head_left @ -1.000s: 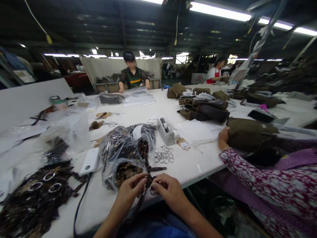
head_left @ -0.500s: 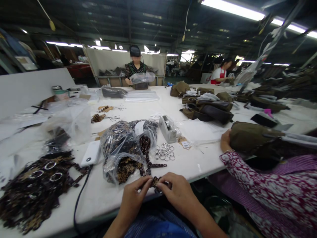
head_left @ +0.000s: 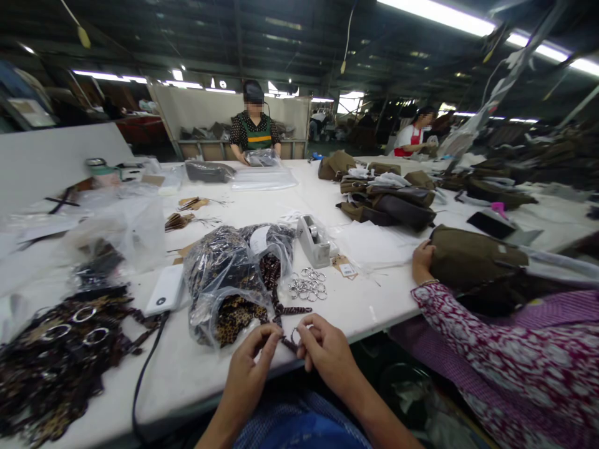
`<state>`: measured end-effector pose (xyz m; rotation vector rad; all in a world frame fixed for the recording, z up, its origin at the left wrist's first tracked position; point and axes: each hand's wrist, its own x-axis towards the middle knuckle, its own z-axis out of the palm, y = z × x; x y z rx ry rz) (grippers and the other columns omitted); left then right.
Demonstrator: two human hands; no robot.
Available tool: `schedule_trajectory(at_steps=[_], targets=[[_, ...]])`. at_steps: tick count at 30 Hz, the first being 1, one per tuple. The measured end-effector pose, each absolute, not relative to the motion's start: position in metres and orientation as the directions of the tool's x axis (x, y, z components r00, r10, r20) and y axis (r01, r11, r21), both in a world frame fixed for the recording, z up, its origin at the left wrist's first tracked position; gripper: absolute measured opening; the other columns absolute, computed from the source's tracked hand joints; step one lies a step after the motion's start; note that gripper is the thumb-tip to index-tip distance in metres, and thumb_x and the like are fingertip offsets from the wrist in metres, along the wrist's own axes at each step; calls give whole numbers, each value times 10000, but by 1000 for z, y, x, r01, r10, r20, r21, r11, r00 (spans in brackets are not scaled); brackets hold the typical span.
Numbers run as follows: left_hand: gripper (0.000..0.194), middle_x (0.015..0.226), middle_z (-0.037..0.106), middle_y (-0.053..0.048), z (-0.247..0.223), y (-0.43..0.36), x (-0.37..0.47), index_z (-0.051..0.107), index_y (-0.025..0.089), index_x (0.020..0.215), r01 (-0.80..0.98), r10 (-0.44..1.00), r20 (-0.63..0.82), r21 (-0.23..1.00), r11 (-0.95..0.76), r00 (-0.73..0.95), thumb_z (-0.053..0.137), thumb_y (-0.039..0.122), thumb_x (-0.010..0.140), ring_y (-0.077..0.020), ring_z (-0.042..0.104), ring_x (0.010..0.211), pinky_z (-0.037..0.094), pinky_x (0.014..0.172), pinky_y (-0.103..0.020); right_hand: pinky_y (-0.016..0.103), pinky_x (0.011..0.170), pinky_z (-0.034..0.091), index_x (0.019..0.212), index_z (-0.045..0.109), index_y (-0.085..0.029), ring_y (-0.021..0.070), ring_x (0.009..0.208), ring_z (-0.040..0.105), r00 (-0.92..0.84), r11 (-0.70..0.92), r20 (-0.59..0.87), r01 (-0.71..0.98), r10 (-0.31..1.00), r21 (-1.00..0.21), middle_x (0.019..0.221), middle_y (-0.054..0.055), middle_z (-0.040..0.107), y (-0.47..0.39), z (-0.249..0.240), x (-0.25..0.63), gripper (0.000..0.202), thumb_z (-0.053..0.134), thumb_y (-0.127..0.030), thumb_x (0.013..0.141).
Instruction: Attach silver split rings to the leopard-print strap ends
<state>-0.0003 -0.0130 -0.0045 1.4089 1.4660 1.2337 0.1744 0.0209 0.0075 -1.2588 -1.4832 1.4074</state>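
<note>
Stretching away on all sides, the white tabletop (head_left: 187, 380) carries the lot! Toward its far edge, right of centre, sits a heap of olive bags (head_left: 388, 202), and a heap of dark patterned pieces (head_left: 51, 374) spreads over the near left corner, rings lying on top. Along the right stretch of the near edge, a neighbour's hand (head_left: 423, 262) rests on a single olive bag (head_left: 472, 252). Centre stage now: a clear plastic bag (head_left: 219, 259), bulging with leopard-print fabric! Just in front of it, at the near edge, work the two hands, left (head_left: 250, 362) and right (head_left: 325, 346). Behind them stands a grey tape dispenser (head_left: 313, 243); to the plastic bag's left lies a white power bank (head_left: 166, 290), a black cable at its near end. Between dispenser and hands, a cluster of loose metal rings (head_left: 307, 288). And here's the patterned strap (head_left: 290, 345), right over the near edge, the left grip pinching it between thumb and forefinger! Smallest of all, a single metal ring (head_left: 292, 337), pinched in the right grip, upright just beside the strap.
</note>
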Motion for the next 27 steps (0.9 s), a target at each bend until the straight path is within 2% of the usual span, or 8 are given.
schedule_trajectory(at_steps=[4, 8, 17, 23, 27], targets=[[177, 936, 739, -55, -4, -12, 5, 733, 212, 819, 315, 980, 183, 937, -150, -77, 629, 347, 866, -218, 667, 936, 495, 904, -308, 177, 431, 373, 872, 603, -179, 80, 388, 493, -289, -65, -113, 170, 951, -983, 535, -50, 576, 20, 12, 174, 265, 548, -434, 916], [141, 948, 760, -56, -8, -10, 4, 767, 232, 796, 306, 982, 162, 944, -125, -99, 672, 332, 827, -228, 683, 956, 512, 903, -311, 163, 410, 341, 827, 607, -165, 63, 372, 456, -330, -121, -158, 131, 931, -984, 517, -54, 555, 20, 11, 175, 267, 571, -420, 899], [157, 803, 742, -66, -4, -9, 4, 759, 201, 693, 220, 995, 100, 971, -97, -2, 705, 318, 782, -211, 688, 775, 547, 794, -307, 151, 363, 275, 774, 557, -166, 47, 340, 397, -426, -293, -262, -8, 866, -956, 503, -55, 550, 15, 0, 178, 412, 616, -570, 826], [164, 788, 736, -69, -12, -4, 6, 730, 178, 681, 164, 999, -21, 986, 17, 27, 714, 323, 757, -218, 673, 779, 528, 765, -295, 158, 408, 331, 928, 585, -173, 63, 376, 445, -393, -134, -138, 38, 909, -990, 534, -62, 554, 8, -3, 182, 348, 537, -517, 916], [166, 769, 726, -45, -15, -3, 8, 705, 176, 738, 105, 994, -102, 990, 98, 34, 738, 338, 728, -208, 670, 761, 521, 732, -274, 161, 421, 345, 971, 577, -186, 72, 400, 459, -441, -79, -97, 58, 892, -995, 552, -63, 556, 7, -3, 188, 295, 499, -470, 948]])
